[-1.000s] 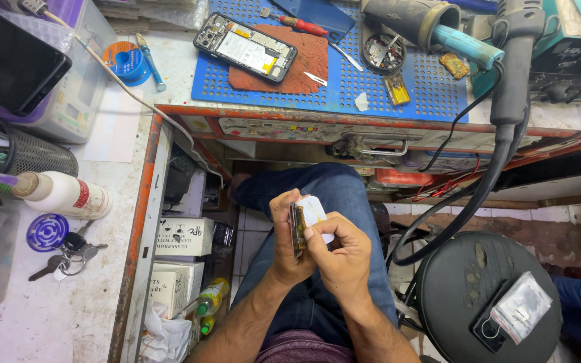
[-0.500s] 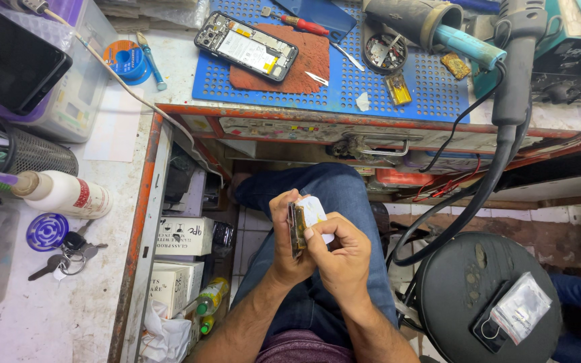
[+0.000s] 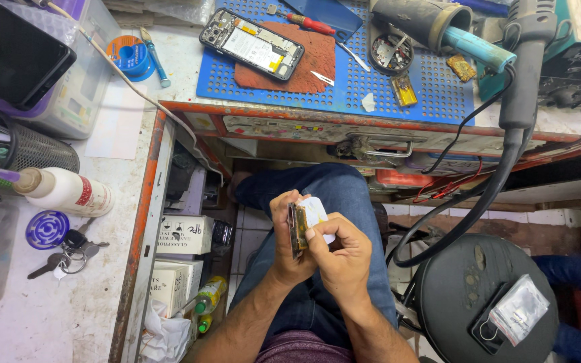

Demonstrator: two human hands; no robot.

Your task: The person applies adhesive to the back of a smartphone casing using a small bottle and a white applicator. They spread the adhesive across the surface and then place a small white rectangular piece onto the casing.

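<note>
1. Down over the lap, a slim phone (image 3: pixel 297 230) is held on edge above the blue-jeaned knee, its dark, worn side turned to the camera, with a small white card (image 3: pixel 315 214) pressed against it.
2. Gripping from the left, the left hand (image 3: pixel 286 236) wraps its fingers round the phone, thumb up along the edge.
3. Curled over from the right, the right hand (image 3: pixel 341 254) pinches the white card, forefinger tip on the phone's edge; both forearms rise from the bottom of the frame.
4. Beyond the knees, a blue perforated mat (image 3: pixel 344 74) on the bench carries an opened phone (image 3: pixel 251 44) on a red pad, and a round dish (image 3: pixel 390 54) of small metal parts.
5. At the left, a mesh cup (image 3: pixel 35 151) holds pens, beside a white glue bottle (image 3: pixel 68 191) lying on its side.
</note>
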